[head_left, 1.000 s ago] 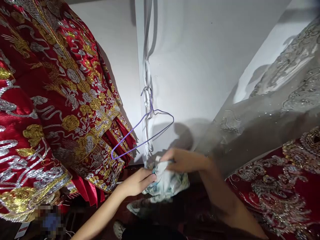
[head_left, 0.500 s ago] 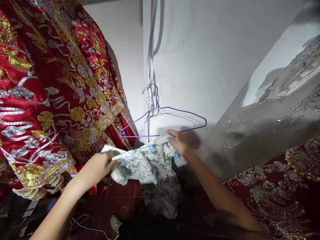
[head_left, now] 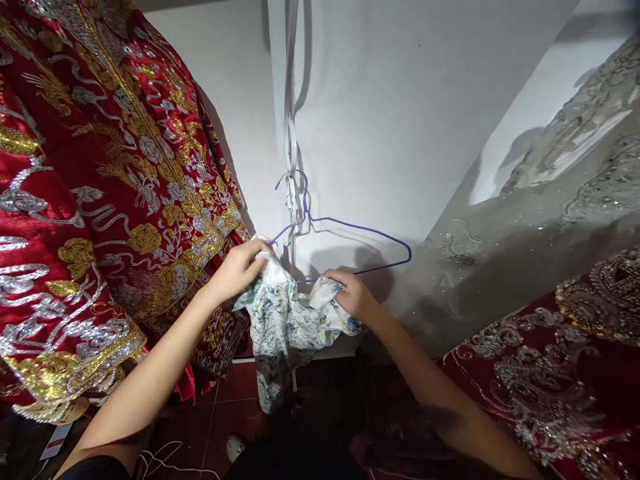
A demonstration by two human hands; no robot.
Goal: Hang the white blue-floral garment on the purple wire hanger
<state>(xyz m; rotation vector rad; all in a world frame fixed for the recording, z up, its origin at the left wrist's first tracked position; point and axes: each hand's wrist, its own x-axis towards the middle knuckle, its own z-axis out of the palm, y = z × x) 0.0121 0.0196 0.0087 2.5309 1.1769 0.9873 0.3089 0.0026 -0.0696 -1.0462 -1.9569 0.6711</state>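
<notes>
A white garment with a blue-green print (head_left: 280,313) hangs between my two hands. My left hand (head_left: 243,270) grips its upper left edge against the left end of a purple wire hanger (head_left: 360,228); cloth covers that end. My right hand (head_left: 349,293) pinches the garment's upper right edge, just below the hanger's bottom bar. The hanger's right end is bare. By its hook, the hanger hangs from a white strap (head_left: 291,150) in front of the wall.
On the left hangs a red jacket with gold and silver embroidery (head_left: 150,180). To the right are a sheer beaded dress (head_left: 480,247) and a dark red beaded garment (head_left: 540,373). A white cable (head_left: 170,460) lies on the red tiled floor.
My left hand has moved up and right, bringing the garment's left side over the hanger's left end. My right hand stays nearly in place; the stretched edge now sags.
</notes>
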